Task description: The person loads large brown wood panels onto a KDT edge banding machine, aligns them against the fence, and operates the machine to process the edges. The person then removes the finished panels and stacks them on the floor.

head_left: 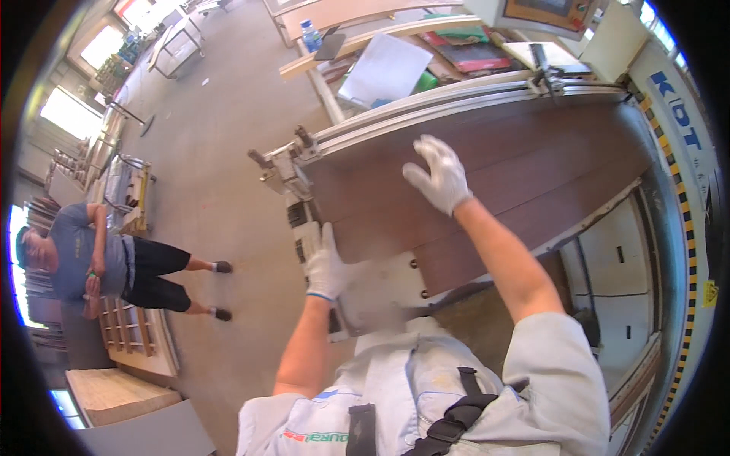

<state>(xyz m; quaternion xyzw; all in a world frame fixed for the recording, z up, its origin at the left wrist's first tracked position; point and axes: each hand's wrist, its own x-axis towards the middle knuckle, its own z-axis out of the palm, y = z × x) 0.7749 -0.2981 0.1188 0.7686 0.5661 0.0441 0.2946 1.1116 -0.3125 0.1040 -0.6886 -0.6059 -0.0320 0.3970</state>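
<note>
Long dark brown boards [517, 163] lie side by side on a machine table, their left ends near me. My right hand [441, 176], in a white glove, is over the boards with its fingers spread and holds nothing. At the left end of the boards is my left hand [325, 264], gloved too, its fingers stretched out beside the metal side rail [298, 209]. Whether its palm presses on the board or the rail I cannot tell. A pale metal plate [384, 285] shows between my left hand and the near board.
A metal fence rail [456, 99] with a stop runs along the far side. Behind it, a bench holds a white sheet [386, 70], a bottle [310, 36] and scraps. A person [99, 262] stands at the left. A striped machine housing [677, 190] rises at the right.
</note>
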